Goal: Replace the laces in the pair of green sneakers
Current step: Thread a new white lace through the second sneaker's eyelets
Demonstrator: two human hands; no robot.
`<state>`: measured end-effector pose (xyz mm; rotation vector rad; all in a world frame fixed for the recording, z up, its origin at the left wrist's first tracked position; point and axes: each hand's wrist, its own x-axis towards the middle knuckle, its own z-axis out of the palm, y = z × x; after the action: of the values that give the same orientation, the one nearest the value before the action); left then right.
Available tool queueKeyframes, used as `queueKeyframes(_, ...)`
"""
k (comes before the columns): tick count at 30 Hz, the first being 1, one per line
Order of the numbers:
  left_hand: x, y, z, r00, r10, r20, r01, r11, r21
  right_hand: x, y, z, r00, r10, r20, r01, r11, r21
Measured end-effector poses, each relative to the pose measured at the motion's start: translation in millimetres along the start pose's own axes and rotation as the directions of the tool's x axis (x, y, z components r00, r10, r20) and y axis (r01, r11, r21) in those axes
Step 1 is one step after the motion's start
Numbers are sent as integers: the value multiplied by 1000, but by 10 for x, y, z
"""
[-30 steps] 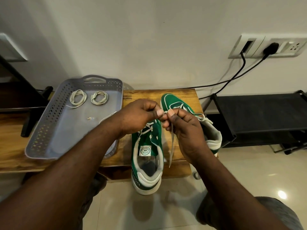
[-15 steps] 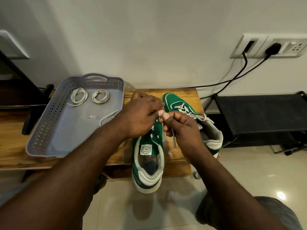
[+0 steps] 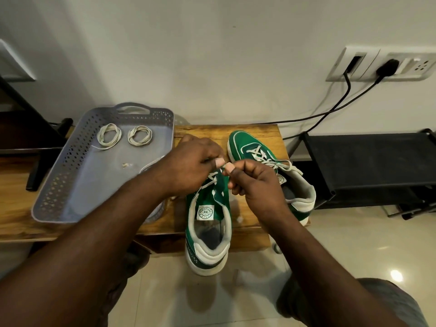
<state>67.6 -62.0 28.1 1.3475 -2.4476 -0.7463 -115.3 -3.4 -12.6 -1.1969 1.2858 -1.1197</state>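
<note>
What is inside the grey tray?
A coiled lace, another coil, a small pale scrap and a loose lace strand; the left forearm covers the tray's near right corner.

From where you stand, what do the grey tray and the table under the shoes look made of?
The grey tray looks like matt moulded plastic: patterned cut-outs in its walls and a moulded handle. The table looks like wood with a slight sheen, showing streaked brown grain; it could be veneer or laminate.

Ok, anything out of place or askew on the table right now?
The nearer sneaker juts heel-first past the front edge of the table, so it might tip off. A small pale scrap lies loose in the tray. Nothing looks damaged.
</note>
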Motion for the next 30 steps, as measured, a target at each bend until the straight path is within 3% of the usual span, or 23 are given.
queueKeyframes(2,12,-50,40,998,-22,51,19,998,56,11,0,-3,1000,4,-12,-5,1000,-10)
queueKeyframes(6,-3,-209,-91,989,-149,-21,151,978,144,27,-1,-24,1000,18,-8,-19,999,-30)
queueKeyframes(11,-91,-108,-74,990,-136,30,139,966,-218,32,19,5,999,32,4,-32,998,-54)
queueKeyframes(16,-82,-55,-45,988,-153,33,156,955,-251,27,11,59,999,20,-38,-22,997,-69)
queueKeyframes(18,-76,-85,-64,978,-206,24,206,952,-228,10,8,63,997,-13,-78,-1,985,-174)
queueKeyframes(19,-73,-106,-64,971,-238,24,238,952,-195,-1,16,56,997,-45,-65,22,948,-318)
queueKeyframes(21,-76,-128,-49,954,-299,30,300,942,-148,-43,35,62,998,-41,54,67,742,-667)
queueKeyframes(23,-80,-143,-20,937,-349,38,350,922,-166,-84,64,113,993,20,119,87,564,-821)
queueKeyframes(27,-75,-109,41,922,-381,72,388,907,-164,-95,149,179,989,-134,69,131,532,-837)
queueKeyframes(30,-75,-93,95,912,-398,98,409,901,-144,-60,172,157,996,-79,-27,31,653,-757)
